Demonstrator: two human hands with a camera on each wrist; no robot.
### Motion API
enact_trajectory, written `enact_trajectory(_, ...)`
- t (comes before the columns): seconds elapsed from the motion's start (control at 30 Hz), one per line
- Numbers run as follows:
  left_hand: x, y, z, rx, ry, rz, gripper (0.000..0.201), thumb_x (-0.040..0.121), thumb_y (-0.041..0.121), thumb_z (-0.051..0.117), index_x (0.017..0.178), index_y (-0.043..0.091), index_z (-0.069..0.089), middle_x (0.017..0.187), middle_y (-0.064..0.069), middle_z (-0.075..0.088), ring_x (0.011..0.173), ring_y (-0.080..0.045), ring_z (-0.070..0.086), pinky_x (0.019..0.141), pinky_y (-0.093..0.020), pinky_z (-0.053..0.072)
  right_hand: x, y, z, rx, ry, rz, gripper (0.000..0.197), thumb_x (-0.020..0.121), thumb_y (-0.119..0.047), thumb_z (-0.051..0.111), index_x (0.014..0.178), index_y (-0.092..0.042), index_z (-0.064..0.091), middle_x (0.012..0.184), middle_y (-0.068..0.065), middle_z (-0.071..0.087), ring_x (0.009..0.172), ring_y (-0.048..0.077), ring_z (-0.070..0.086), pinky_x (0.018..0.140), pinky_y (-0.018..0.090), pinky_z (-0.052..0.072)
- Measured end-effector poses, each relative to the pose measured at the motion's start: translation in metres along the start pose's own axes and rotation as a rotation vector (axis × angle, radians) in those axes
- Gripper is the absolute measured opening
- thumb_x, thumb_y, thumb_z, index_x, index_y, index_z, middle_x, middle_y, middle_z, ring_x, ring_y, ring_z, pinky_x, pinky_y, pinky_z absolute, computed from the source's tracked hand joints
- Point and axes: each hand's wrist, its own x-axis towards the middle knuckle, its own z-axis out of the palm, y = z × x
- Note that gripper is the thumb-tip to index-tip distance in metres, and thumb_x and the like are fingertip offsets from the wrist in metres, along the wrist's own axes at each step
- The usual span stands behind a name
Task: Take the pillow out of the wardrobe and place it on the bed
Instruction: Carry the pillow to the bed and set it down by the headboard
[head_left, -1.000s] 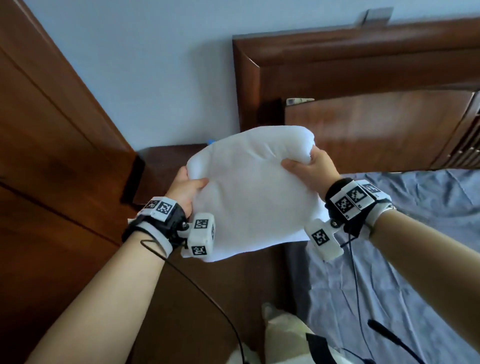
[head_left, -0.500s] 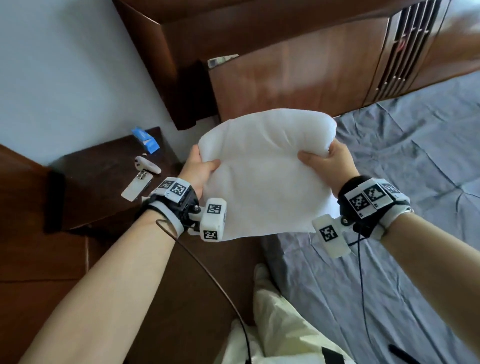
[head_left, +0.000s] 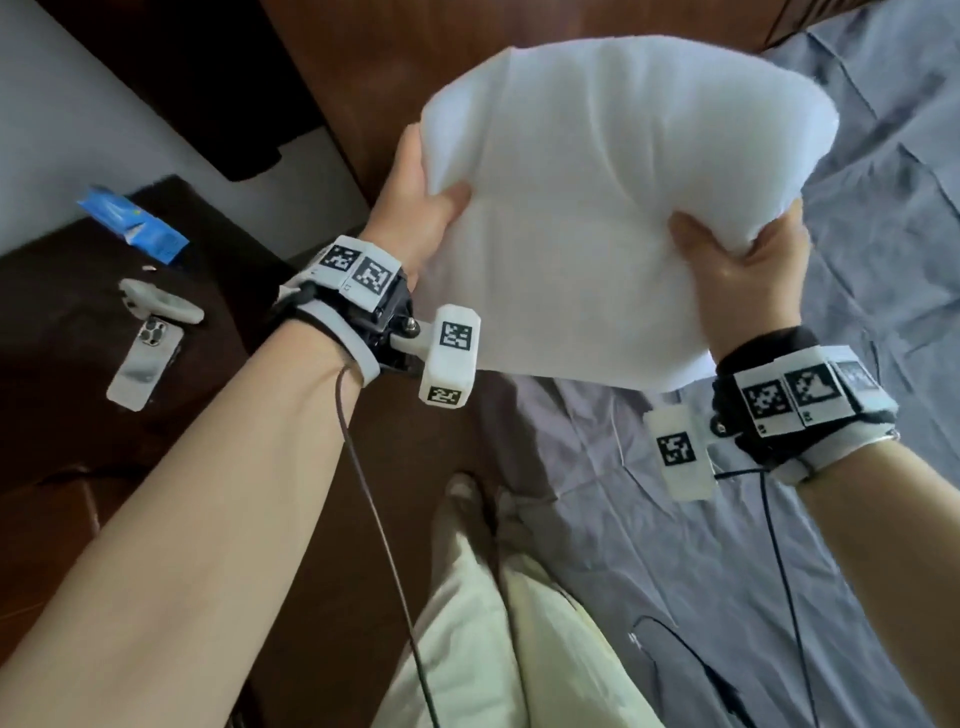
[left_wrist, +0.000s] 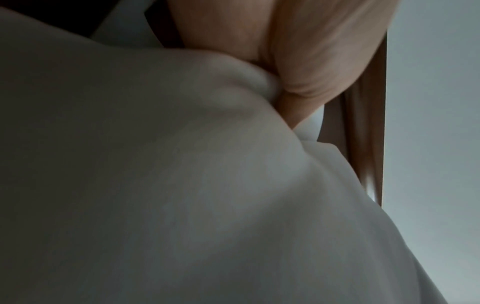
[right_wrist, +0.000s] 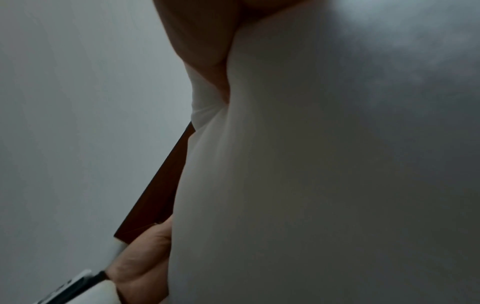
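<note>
A plump white pillow (head_left: 597, 197) is held in the air above the edge of the bed (head_left: 857, 291), which has a wrinkled grey sheet. My left hand (head_left: 421, 202) grips its left edge, thumb on top. My right hand (head_left: 748, 260) grips the right lower edge, bunching the fabric. In the left wrist view the pillow (left_wrist: 182, 185) fills most of the frame with my left hand (left_wrist: 298, 61) pressed into it. The right wrist view shows the pillow (right_wrist: 324, 164) close up, my right hand (right_wrist: 205, 41) at the top.
A dark wooden nightstand (head_left: 67, 415) on the left carries a blue packet (head_left: 132, 223), a phone (head_left: 145, 364) and a white device (head_left: 161, 304). The brown wooden headboard (head_left: 363, 78) stands behind the pillow. My cream trouser leg (head_left: 509, 623) is beside the bed's edge.
The view has swung down and to the right, from the wardrobe side toward the bed. Both hands have carried the pillow farther right, over the grey sheet, still gripping it.
</note>
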Motion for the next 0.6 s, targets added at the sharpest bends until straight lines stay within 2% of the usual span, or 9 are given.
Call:
enact_trajectory(0.1, 0.031, -0.017, 0.025, 0.038, -0.075, 0.025, 0.037, 0.084, 0.014, 0.058, 0.114, 0.031, 0.044, 0.119, -0.002, 0.063, 0.11, -0.022, 0.062, 0.098, -0.045, 0.051, 0.0, 0.037, 0.0, -0.013, 0.075, 0.041, 0.028, 0.073, -0.025, 0.075, 0.087, -0.039, 0.057, 0.125, 0.019, 0.061, 0.115, 0.027, 0.061, 0.101, 0.039, 0.05)
enact_trajectory(0.17, 0.048, -0.031, 0.042, 0.064, -0.119, 0.017, 0.043, 0.082, 0.014, 0.057, 0.121, 0.026, 0.044, 0.121, -0.003, 0.062, 0.112, -0.023, 0.061, 0.1, -0.045, 0.05, 0.001, 0.064, 0.003, -0.029, 0.089, 0.091, 0.025, 0.074, -0.025, 0.075, 0.095, -0.032, 0.063, 0.125, 0.018, 0.061, 0.114, 0.025, 0.06, 0.1, 0.039, 0.05)
enact_trajectory(0.23, 0.064, -0.052, 0.059, 0.12, -0.152, -0.025, 0.051, 0.079, 0.016, 0.058, 0.128, 0.024, 0.044, 0.122, -0.002, 0.061, 0.113, -0.024, 0.06, 0.101, -0.047, 0.049, 0.001, 0.098, 0.012, -0.068, 0.056, 0.18, 0.04, 0.074, -0.027, 0.074, 0.11, -0.012, 0.065, 0.124, 0.017, 0.062, 0.113, 0.027, 0.06, 0.099, 0.042, 0.05)
enact_trajectory(0.3, 0.081, -0.074, 0.075, 0.178, -0.2, -0.068, 0.055, 0.078, 0.016, 0.058, 0.13, 0.023, 0.044, 0.122, -0.001, 0.061, 0.114, -0.024, 0.059, 0.102, -0.047, 0.048, -0.002, 0.133, 0.024, -0.093, 0.013, 0.293, 0.049, 0.072, -0.031, 0.074, 0.113, -0.007, 0.064, 0.119, 0.014, 0.066, 0.11, 0.028, 0.063, 0.097, 0.045, 0.052)
enact_trajectory(0.37, 0.093, -0.093, 0.088, 0.28, -0.242, -0.101, 0.052, 0.081, 0.013, 0.056, 0.131, 0.019, 0.044, 0.121, -0.001, 0.059, 0.115, -0.025, 0.057, 0.103, -0.044, 0.046, -0.012, 0.169, 0.033, -0.098, -0.06, 0.431, 0.05, 0.072, -0.028, 0.078, 0.113, -0.003, 0.065, 0.112, 0.011, 0.07, 0.104, 0.026, 0.066, 0.093, 0.046, 0.055)
enact_trajectory(0.43, 0.102, -0.118, 0.094, 0.385, -0.251, -0.128, 0.048, 0.085, 0.011, 0.054, 0.132, 0.015, 0.042, 0.125, -0.007, 0.058, 0.113, -0.026, 0.056, 0.099, -0.038, 0.045, -0.027, 0.199, 0.042, -0.107, -0.188, 0.533, 0.049, 0.075, -0.021, 0.08, 0.117, -0.002, 0.064, 0.113, 0.01, 0.07, 0.101, 0.023, 0.065, 0.087, 0.039, 0.057)
enact_trajectory(0.5, 0.105, -0.148, 0.088, 0.427, -0.214, -0.175, 0.047, 0.086, 0.011, 0.053, 0.132, 0.014, 0.042, 0.127, -0.01, 0.057, 0.114, -0.028, 0.055, 0.098, -0.039, 0.045, -0.042, 0.217, 0.052, -0.102, -0.343, 0.612, 0.052, 0.075, -0.022, 0.08, 0.122, -0.006, 0.063, 0.116, 0.007, 0.07, 0.104, 0.018, 0.065, 0.087, 0.029, 0.055)
enact_trajectory(0.57, 0.104, -0.174, 0.079, 0.407, -0.172, -0.226, 0.049, 0.087, 0.017, 0.054, 0.135, 0.017, 0.042, 0.13, -0.007, 0.057, 0.117, -0.027, 0.055, 0.102, -0.04, 0.044, -0.05, 0.221, 0.061, -0.073, -0.446, 0.679, 0.051, 0.078, -0.026, 0.079, 0.122, -0.008, 0.062, 0.113, 0.003, 0.071, 0.103, 0.014, 0.068, 0.091, 0.027, 0.054)
enact_trajectory(0.6, 0.104, -0.182, 0.075, 0.387, -0.157, -0.242, 0.051, 0.087, 0.021, 0.055, 0.137, 0.019, 0.041, 0.131, -0.003, 0.057, 0.117, -0.024, 0.055, 0.104, -0.039, 0.044, -0.05, 0.22, 0.061, -0.052, -0.474, 0.703, 0.046, 0.08, -0.025, 0.076, 0.121, -0.01, 0.062, 0.107, -0.002, 0.072, 0.096, 0.007, 0.069, 0.084, 0.018, 0.054)
